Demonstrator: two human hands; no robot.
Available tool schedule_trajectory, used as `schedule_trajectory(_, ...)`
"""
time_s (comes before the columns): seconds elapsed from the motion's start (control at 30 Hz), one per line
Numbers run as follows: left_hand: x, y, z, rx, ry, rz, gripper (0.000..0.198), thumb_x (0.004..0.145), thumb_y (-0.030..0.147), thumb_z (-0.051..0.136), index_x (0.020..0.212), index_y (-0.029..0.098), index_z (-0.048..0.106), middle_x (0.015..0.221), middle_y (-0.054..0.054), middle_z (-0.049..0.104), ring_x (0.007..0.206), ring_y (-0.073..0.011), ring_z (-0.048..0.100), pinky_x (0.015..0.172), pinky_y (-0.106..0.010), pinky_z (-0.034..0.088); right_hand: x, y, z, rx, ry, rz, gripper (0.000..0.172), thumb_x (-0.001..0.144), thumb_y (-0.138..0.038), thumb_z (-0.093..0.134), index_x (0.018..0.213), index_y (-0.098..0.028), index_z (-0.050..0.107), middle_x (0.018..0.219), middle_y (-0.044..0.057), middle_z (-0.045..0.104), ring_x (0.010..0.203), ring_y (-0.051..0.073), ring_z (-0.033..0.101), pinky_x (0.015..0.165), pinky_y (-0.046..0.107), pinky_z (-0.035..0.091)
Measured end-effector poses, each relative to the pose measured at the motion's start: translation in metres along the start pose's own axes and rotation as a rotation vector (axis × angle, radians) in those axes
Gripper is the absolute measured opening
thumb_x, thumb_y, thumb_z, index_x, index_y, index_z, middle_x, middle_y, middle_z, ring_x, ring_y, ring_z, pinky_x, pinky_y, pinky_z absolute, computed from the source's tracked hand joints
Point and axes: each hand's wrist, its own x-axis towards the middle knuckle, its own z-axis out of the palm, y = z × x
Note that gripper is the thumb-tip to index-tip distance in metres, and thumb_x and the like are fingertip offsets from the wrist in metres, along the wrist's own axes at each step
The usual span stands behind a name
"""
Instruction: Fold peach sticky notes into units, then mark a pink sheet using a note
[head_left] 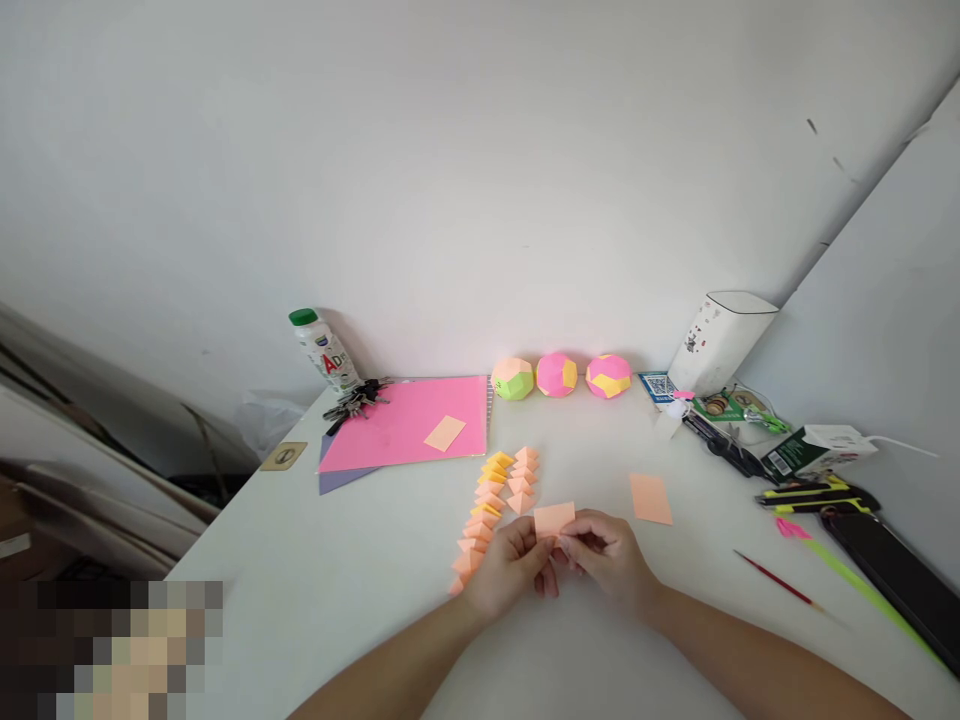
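One small peach paper is held over a white table, its lower corners pinched in the narrow grip of the left hand and right hand, whose thumbs nearly meet. Two rows of folded paper pieces, peach and yellow-orange, run just beside and beyond the left hand, while a flat peach sheet lies beyond the right. Along the wall, three faceted paper balls sit side by side, right of a large pink sheet.
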Motion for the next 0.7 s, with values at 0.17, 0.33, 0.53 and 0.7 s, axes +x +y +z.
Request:
schedule_trajectory(0.17, 0.0003, -0.0006, -0.0014, -0.008, -0.011, 0.000, 0.034, 0.083, 0.050, 0.058, 0.083, 0.016, 0.053, 0.076, -0.004, 0.069, 0.045, -0.0105, 0.060, 0.044, -0.021, 0.041, -0.0004, 0.0004, -0.0001, -0.004, -0.001, 0.003, 0.017, 0.083, -0.030, 0.061, 0.070, -0.019, 0.064, 0.064, 0.000, 0.059, 0.052, 0.012, 0.052, 0.050, 0.025, 0.045)
schedule_trajectory(0.33, -0.0004, -0.0008, -0.0014, 0.005, -0.004, -0.001, 0.034, 0.083, 0.050, 0.058, 0.081, 0.016, 0.052, 0.074, -0.004, 0.068, 0.046, -0.0108, 0.061, 0.044, -0.021, 0.041, 0.0000, -0.0014, 0.0002, -0.002, 0.007, 0.006, 0.018, 0.082, -0.029, 0.062, 0.068, -0.018, 0.064, 0.063, 0.000, 0.058, 0.051, 0.011, 0.052, 0.048, 0.024, 0.044)
schedule_trajectory(0.53, -0.0002, -0.0017, -0.0010, 0.010, 0.001, -0.003, 0.035, 0.083, 0.051, 0.058, 0.081, 0.016, 0.052, 0.076, -0.005, 0.069, 0.046, -0.0109, 0.061, 0.044, -0.021, 0.041, -0.0010, 0.0002, -0.0002, 0.005, 0.001, 0.021, 0.022, 0.083, -0.035, 0.060, 0.069, -0.018, 0.061, 0.061, -0.001, 0.058, 0.052, 0.011, 0.052, 0.050, 0.025, 0.045)
schedule_trajectory(0.7, 0.0005, -0.0033, -0.0025, -0.001, 0.006, 0.009, 0.035, 0.083, 0.050, 0.058, 0.084, 0.016, 0.053, 0.069, -0.003, 0.068, 0.044, -0.0112, 0.060, 0.044, -0.021, 0.040, -0.0004, 0.0055, 0.0016, 0.124, 0.026, 0.115, 0.029, 0.082, -0.042, 0.063, 0.099, -0.021, 0.053, 0.071, -0.002, 0.057, 0.059, 0.013, 0.056, 0.053, 0.025, 0.048)
